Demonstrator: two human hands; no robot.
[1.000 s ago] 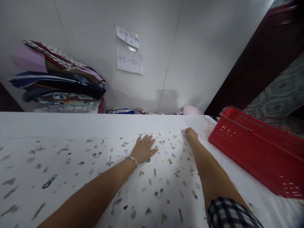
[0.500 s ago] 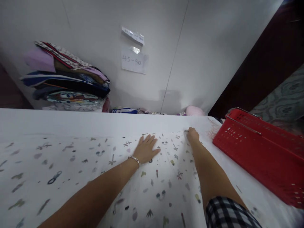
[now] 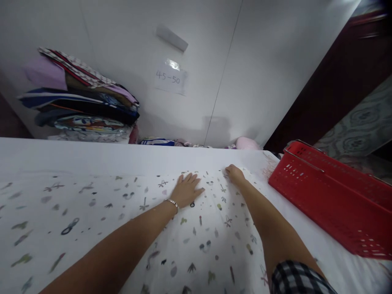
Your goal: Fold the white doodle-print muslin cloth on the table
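A white fabric [image 3: 122,228] with small printed shapes in grey, green and red lies spread over the white table [image 3: 92,157]. My left hand [image 3: 186,191] rests flat on it, fingers spread, with a bracelet on the wrist. To the right, along the far edge of the same fabric, is my right hand [image 3: 235,174]. Its fingers are closed and low against the cloth. Whatever is between those fingertips is hidden from view.
At the right stands a red plastic basket [image 3: 330,200] with metal handles. Folded textiles [image 3: 92,98] are stacked behind the table at the left. More cloth and a pink bundle [image 3: 246,143] lie along the wall. A paper reading 45-50 [image 3: 170,79] hangs there.
My right hand has moved left along the fabric's far edge, closer to my left hand. Printed fabric now shows to its right. My left hand stays flat in place; the view has shifted slightly.
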